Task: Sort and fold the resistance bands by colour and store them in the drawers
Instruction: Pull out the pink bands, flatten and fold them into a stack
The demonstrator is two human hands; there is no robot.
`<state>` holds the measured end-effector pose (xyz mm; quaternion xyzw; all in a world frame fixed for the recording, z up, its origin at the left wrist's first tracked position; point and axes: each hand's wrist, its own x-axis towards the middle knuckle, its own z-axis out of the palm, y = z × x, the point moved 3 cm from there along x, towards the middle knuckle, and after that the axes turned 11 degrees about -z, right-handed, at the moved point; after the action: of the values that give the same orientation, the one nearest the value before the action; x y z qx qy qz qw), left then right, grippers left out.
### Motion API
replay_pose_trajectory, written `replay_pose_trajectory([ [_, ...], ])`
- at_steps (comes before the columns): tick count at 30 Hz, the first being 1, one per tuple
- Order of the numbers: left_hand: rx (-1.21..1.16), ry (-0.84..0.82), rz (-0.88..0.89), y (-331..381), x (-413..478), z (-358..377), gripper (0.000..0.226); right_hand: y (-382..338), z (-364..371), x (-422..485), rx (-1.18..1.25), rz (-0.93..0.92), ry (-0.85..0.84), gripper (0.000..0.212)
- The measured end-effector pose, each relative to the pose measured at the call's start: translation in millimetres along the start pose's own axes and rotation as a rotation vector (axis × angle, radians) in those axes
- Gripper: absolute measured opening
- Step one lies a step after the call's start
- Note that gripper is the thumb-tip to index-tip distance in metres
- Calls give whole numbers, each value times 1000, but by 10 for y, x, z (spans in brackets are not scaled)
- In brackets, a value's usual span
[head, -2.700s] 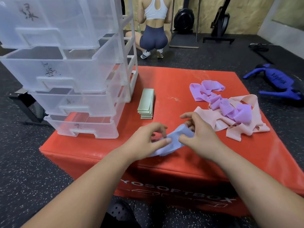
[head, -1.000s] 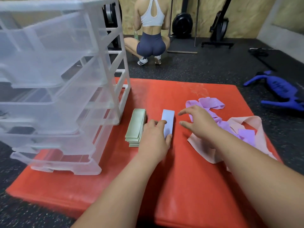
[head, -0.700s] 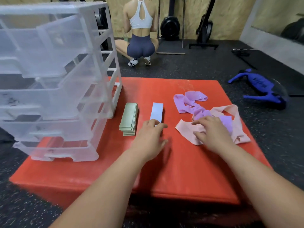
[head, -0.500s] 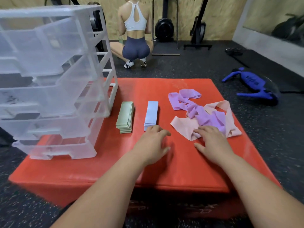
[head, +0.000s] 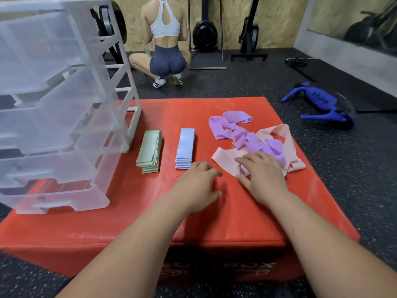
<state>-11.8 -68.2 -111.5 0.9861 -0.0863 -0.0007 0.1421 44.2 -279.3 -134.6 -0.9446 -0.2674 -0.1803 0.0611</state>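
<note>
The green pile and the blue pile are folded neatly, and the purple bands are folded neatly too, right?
Not quite. The green pile and the blue pile are folded neatly, but the purple bands are not: the head view shows them loose and crumpled, mixed with the pink bands.

Red box (head: 225,254), lower centre: white inverted lettering, only "BOX" legible; blue bag (head: 322,102), right, and drawer unit (head: 64,104), left: dark marks, unreadable
</note>
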Motion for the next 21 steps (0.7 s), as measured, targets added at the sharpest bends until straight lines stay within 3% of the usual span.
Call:
replay_pose_trajectory([
  [3, 8, -9, -2, 8, 56, 33, 57, -10, 13, 94, -36, 3, 17, 17],
  [6, -14, 12, -4, 0, 128, 40, 54, 27, -55, 202, -40, 89, -71, 13],
  [9, -111, 63, -31, -15, 194, -16, 53, 40, -254, 296, 353, 171, 2, 13],
  [13, -480, 173, -58, 37, 239, -201, 43, -102, -567, 336, 897, 164, 95, 18],
  [17, -758, 89, -81, 80, 244, -263, 25, -242, -631, 278, 1050, 107, 26, 23],
  [21, -849, 73, -111, 3, 183, -291, 20, -279, -611, 221, 1096, 87, -53, 33],
])
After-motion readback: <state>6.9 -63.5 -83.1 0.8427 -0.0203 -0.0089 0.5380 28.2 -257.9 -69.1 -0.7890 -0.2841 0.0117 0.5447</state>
